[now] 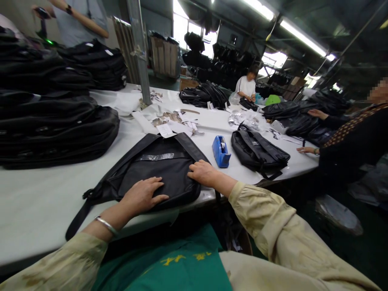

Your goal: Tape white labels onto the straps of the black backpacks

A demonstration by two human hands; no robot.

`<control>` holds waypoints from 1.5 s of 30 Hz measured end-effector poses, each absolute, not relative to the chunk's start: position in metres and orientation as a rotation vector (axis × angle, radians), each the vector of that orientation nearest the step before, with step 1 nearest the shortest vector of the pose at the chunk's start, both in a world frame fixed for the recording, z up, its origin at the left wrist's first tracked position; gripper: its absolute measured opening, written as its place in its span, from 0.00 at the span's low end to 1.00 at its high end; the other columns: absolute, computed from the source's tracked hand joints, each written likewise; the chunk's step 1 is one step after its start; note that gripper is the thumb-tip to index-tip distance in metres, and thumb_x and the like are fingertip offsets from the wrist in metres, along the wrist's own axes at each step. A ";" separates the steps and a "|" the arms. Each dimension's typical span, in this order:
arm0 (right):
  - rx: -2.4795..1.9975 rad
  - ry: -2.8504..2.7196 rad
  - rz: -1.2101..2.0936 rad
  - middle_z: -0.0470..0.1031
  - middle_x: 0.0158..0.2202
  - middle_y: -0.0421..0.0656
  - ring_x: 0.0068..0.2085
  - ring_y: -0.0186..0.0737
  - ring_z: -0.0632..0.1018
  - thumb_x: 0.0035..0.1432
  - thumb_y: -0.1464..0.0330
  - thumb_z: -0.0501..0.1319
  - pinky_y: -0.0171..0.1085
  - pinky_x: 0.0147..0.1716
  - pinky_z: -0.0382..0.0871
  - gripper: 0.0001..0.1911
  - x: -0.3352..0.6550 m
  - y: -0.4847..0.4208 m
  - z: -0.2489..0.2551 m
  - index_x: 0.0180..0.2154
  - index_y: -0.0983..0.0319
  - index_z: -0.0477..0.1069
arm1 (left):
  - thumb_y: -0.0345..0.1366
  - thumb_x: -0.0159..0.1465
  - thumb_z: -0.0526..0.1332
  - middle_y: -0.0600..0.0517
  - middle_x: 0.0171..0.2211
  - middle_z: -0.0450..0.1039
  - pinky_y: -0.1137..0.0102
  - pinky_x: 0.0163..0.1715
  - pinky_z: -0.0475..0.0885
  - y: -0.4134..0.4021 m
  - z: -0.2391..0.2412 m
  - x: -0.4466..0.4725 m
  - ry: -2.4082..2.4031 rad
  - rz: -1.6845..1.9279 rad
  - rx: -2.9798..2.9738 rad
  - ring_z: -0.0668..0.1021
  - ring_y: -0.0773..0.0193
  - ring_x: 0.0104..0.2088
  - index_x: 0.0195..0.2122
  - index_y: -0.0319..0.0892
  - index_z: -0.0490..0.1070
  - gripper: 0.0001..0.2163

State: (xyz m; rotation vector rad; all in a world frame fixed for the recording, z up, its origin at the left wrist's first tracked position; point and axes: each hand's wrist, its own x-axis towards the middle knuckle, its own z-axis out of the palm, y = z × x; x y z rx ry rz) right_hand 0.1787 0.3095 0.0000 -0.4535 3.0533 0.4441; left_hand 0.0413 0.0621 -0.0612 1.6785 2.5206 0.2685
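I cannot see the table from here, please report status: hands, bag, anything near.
Left hand and right hand open, flat on black bag. Bag lies at table edge. Blue tape dispenser beside it, apart.

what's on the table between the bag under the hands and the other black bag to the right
A blue tape dispenser stands on the white table between the flat black bag and the second bag, seen in the head view.
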 end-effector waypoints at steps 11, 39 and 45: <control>0.099 3.422 -0.594 0.79 0.40 0.44 0.42 0.37 0.78 0.54 0.83 0.56 0.34 0.49 0.71 0.18 0.171 0.366 -0.025 0.39 0.63 0.81 | 0.61 0.56 0.59 0.37 0.65 0.60 0.58 0.64 0.58 0.056 -0.060 0.019 2.379 0.481 1.517 0.61 0.47 0.66 0.61 0.36 0.66 0.40; -0.080 3.163 0.239 0.71 0.42 0.51 0.41 0.48 0.74 0.57 0.70 0.63 0.42 0.39 0.69 0.12 0.175 0.272 -0.004 0.44 0.65 0.70 | 0.26 0.64 0.50 0.43 0.36 0.74 0.62 0.36 0.68 0.053 -0.014 0.048 2.662 0.006 2.012 0.73 0.51 0.40 0.40 0.40 0.74 0.13; -0.203 3.302 0.405 0.68 0.40 0.53 0.39 0.48 0.69 0.66 0.75 0.47 0.43 0.37 0.64 0.11 0.176 0.278 -0.017 0.42 0.66 0.67 | 0.33 0.63 0.56 0.41 0.39 0.73 0.60 0.41 0.70 0.063 -0.006 0.054 2.570 -0.030 2.011 0.74 0.49 0.43 0.40 0.39 0.73 0.08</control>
